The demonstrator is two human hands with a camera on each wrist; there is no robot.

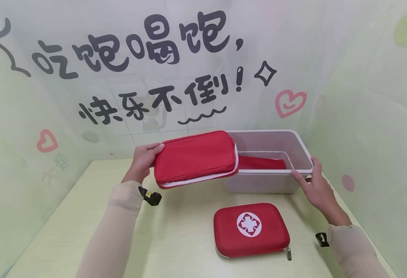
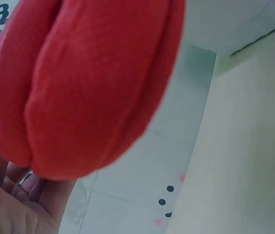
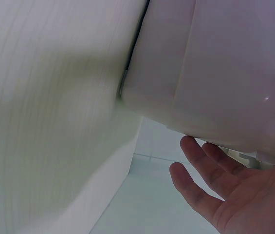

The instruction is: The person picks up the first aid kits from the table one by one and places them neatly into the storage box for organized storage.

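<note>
My left hand [image 1: 143, 160] pinches the left end of a red zippered pouch [image 1: 194, 156], its thumb lying on the top face. The pouch has white zipper trim along its lower edge and hangs above the table, slightly tilted, overlapping the left part of a white plastic bin [image 1: 262, 183]. In the left wrist view the rounded end of the red pouch [image 2: 93, 97] fills much of the picture. My right hand [image 1: 316, 189] holds the bin at its front right corner, thumb at the front rim and fingers along the right side. Inside the bin lies a flat red item [image 1: 262, 163], partly hidden.
A red first-aid case [image 1: 252, 229] with a white cross emblem lies on the pale table [image 1: 182, 247] in front of the bin, its zipper pull at the right corner. Printed fabric walls [image 1: 370, 116] stand around the table at the back and sides.
</note>
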